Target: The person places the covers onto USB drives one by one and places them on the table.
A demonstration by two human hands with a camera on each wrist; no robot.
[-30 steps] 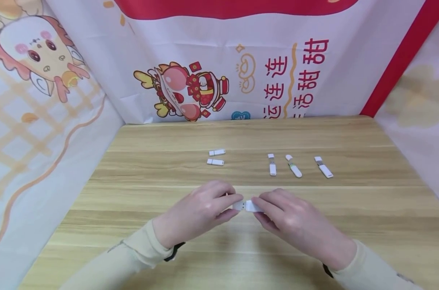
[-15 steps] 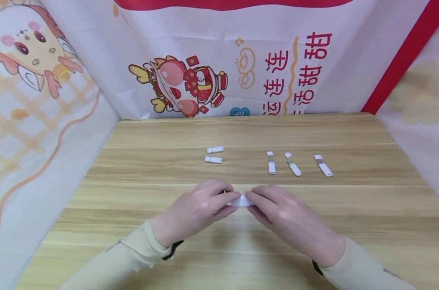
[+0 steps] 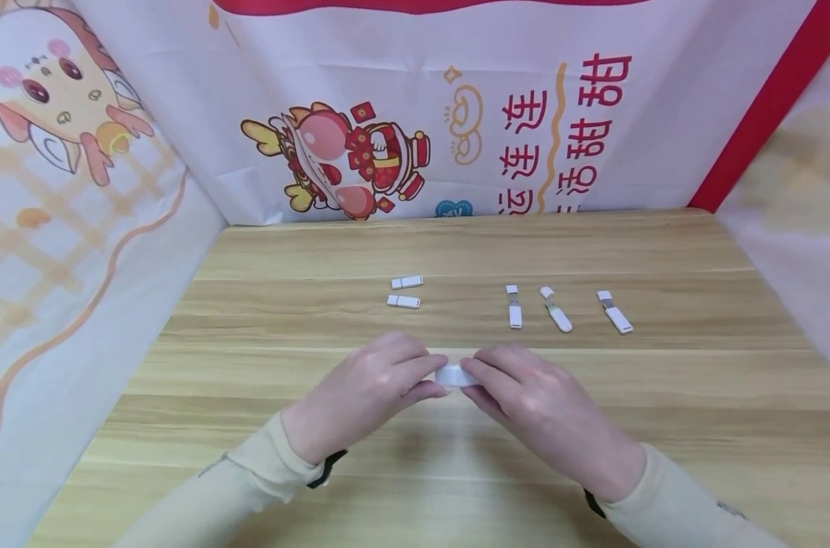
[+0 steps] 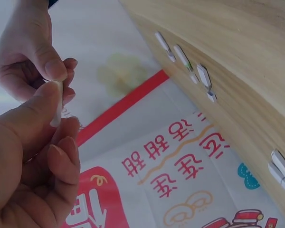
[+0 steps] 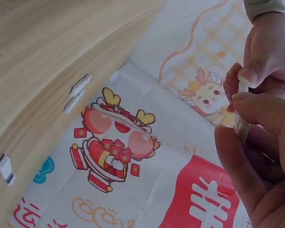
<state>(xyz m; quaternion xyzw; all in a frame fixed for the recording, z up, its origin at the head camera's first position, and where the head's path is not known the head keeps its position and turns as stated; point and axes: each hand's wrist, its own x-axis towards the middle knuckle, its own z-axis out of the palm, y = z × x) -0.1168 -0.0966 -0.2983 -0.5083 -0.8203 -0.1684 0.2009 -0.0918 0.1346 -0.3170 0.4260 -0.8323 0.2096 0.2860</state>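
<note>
A white USB stick (image 3: 450, 375) is held level between both hands above the wooden table. My left hand (image 3: 363, 399) pinches its left end between thumb and fingers. On the other end, the thumb and fingers of my right hand (image 3: 551, 415) grip it. Its cap and body meet with no metal plug showing between them. The left wrist view shows the stick (image 4: 58, 107) edge-on, with both thumbs on the near side. Fingertips cover much of the stick (image 5: 242, 85) in the right wrist view.
Two capped USB sticks, one (image 3: 407, 282) behind the other (image 3: 404, 302), lie at the table's back centre. Further right lie three sticks (image 3: 515, 316) (image 3: 560, 318) (image 3: 618, 320), their metal plugs showing between body and cap. Printed cloth (image 3: 209, 137) stands behind and beside the wooden table (image 3: 264, 304).
The metal plug that showed between the hands one second ago is now covered, as cap and body came together. The left fingers have loosened and slid slightly left along the stick.
</note>
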